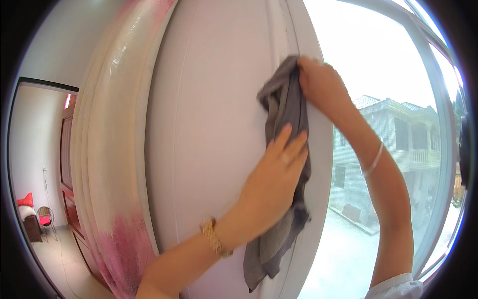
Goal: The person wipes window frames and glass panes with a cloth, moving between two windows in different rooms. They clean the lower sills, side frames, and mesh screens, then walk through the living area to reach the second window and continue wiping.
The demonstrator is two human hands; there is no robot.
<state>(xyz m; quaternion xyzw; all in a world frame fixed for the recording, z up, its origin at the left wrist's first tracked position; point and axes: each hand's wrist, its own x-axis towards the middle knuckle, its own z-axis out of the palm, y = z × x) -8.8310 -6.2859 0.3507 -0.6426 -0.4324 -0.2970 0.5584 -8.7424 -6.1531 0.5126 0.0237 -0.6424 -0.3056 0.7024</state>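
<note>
A grey cloth (287,97) hangs lengthwise against the pale window-side wall panel (220,93). Its upper end is pinched in my right hand (321,82), high up beside the window. Lower down, my left hand (274,183) lies on the cloth with its fingers extended, pressing it towards the panel; a ring and a gold-coloured bracelet are on this hand and wrist. Below my left hand the cloth's loose end hangs down along the moulding. A light bangle circles my right forearm.
A cream and pink curtain (112,149) hangs at the left. Beyond it are a reddish door (68,149) and a chair (45,218) with a red item. The window frame (440,157) stands at the right, with a building (403,134) outside.
</note>
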